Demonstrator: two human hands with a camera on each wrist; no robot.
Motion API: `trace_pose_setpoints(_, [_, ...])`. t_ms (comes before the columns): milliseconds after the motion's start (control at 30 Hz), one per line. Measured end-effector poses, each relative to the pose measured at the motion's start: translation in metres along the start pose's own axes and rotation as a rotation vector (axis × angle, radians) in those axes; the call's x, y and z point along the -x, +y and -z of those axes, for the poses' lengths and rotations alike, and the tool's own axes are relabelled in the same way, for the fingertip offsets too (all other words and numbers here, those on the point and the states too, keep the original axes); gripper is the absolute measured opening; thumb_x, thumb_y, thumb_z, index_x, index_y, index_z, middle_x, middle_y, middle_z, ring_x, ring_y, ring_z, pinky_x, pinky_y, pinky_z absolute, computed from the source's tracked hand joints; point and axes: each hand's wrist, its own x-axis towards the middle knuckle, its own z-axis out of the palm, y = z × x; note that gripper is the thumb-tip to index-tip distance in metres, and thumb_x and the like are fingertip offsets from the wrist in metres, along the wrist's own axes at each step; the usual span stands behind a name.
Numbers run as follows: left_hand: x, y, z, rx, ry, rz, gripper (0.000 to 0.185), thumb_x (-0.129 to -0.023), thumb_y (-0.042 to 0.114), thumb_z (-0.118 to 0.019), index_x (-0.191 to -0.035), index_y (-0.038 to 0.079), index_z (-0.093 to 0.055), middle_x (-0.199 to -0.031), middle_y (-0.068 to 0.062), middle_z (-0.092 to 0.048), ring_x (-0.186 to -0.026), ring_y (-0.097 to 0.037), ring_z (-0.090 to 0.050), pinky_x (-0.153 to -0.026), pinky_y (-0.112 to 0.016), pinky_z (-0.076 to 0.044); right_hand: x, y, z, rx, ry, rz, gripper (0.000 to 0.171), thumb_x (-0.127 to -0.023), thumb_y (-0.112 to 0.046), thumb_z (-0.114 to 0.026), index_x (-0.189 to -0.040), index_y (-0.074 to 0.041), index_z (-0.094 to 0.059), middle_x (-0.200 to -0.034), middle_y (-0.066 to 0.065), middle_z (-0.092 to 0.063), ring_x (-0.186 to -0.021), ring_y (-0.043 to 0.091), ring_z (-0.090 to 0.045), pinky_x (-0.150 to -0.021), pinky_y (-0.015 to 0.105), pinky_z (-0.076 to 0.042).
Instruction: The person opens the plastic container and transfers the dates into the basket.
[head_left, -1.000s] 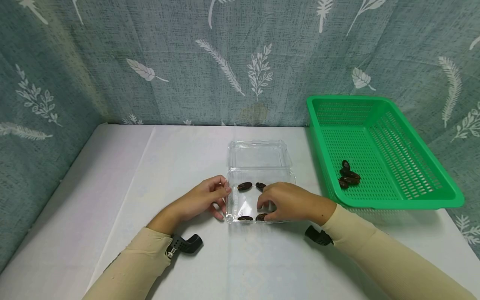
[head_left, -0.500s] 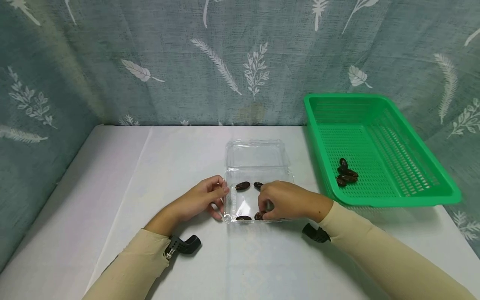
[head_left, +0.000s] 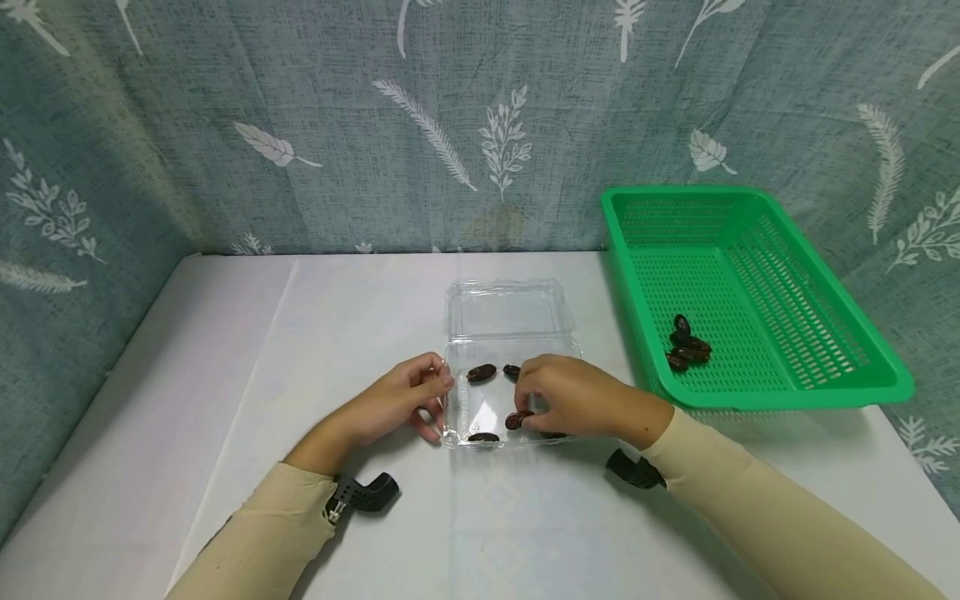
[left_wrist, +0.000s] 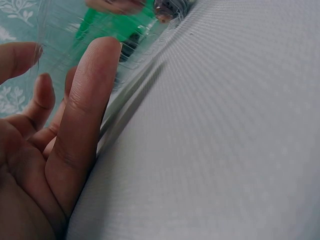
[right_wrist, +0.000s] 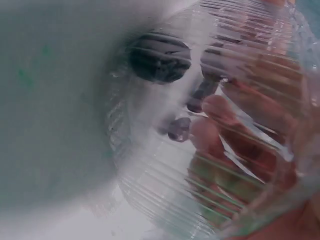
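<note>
The right hand [head_left: 573, 398] reaches into the clear box [head_left: 480, 412], its fingers [head_left: 525, 410] curled and pinching a date [head_left: 516, 420] near the box's front wall. The left hand [head_left: 397, 404] steadies the box at its left wall, thumb and fingers [left_wrist: 85, 115] loosely curved against the ribbed plastic. Three more dates lie in the box: two at the back [head_left: 481, 372] and one at the front edge [head_left: 483, 437]. The open lid [head_left: 510, 308] lies flat behind.

To do this lift well, the pinch should sit across the date's middle, since the fruit looks soft and sticky and may cling to the plastic. The left hand is best kept pressing the light box onto the counter [head_left: 300, 350], so it does not rise with the date. The path to the green basket [head_left: 847, 392], where a few dates [head_left: 686, 343] already lie, should clear the box's right wall and the basket's rim.
</note>
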Motion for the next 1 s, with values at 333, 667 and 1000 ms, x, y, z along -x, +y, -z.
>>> trace_pose_setpoints(333, [0.0,-0.002,0.001,-0.007,0.0,-0.006,0.03,-0.106,0.027,-0.049,-0.113,-0.002,-0.044,-0.093,-0.009,-0.055,-0.073,-0.02,-0.064,-0.064,-0.047,-0.065,0.016,-0.008,0.006,0.061,0.221,-0.088,0.007,-0.084,-0.02,-0.08,-0.089,-0.021,-0.074,-0.099,-0.007,-0.069,-0.1,0.017,-0.064,-0.077,0.033,-0.058])
trace_pose_setpoints(667, [0.001,-0.003,0.0,-0.008,0.001,-0.012,0.032,-0.106,0.028,-0.049,-0.114,-0.002,-0.044,-0.094,-0.009,-0.055,-0.074,-0.02,-0.063,-0.063,-0.046,-0.065,0.034,-0.008,0.011,0.082,0.614,0.113,0.018,-0.075,-0.01,-0.087,-0.087,-0.014,-0.074,-0.088,-0.004,-0.07,-0.087,0.013,-0.063,-0.07,0.027,-0.058])
trace_pose_setpoints(1000, [-0.001,-0.003,0.001,-0.008,-0.004,-0.014,0.033,-0.106,0.029,-0.05,-0.113,-0.002,-0.044,-0.093,-0.009,-0.054,-0.074,-0.02,-0.063,-0.064,-0.047,-0.065,0.054,-0.004,0.022,0.096,0.751,0.094,0.024,-0.07,-0.005,-0.088,-0.088,-0.012,-0.074,-0.091,-0.002,-0.07,-0.09,0.014,-0.064,-0.076,0.026,-0.058])
